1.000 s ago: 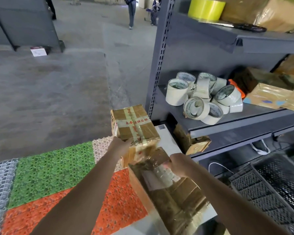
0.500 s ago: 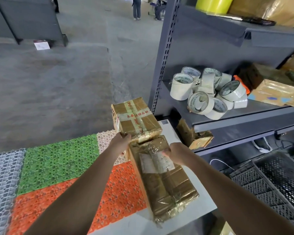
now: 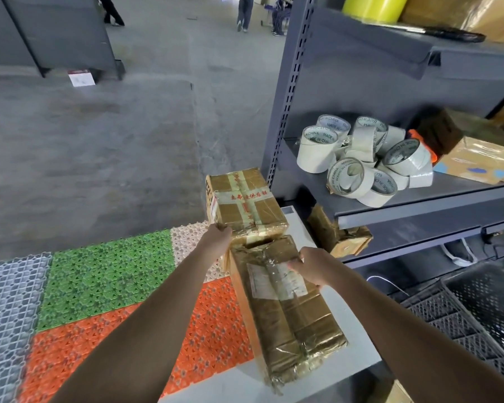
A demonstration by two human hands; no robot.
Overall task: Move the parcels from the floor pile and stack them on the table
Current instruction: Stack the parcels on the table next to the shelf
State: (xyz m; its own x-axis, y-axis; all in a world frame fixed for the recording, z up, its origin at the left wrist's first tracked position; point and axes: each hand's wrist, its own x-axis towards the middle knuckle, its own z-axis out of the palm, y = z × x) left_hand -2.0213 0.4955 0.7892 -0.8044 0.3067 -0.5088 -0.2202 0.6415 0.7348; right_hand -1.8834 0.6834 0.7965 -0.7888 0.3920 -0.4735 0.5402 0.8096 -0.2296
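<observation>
Your long parcel (image 3: 285, 312) lies on the white table (image 3: 358, 353), its far end touching the smaller taped box (image 3: 246, 206). The glossy wrap looks slippery over stiff cardboard, so grip edges and corners. Your left hand (image 3: 217, 238) clasps the box's near corner; your right hand (image 3: 310, 267) curls over the parcel's far right edge, both arms outstretched.

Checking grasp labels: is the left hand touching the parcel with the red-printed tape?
Touching. The head view shows the left hand gripping the near corner of the red-taped parcel, fingers curled on its edge.
</observation>
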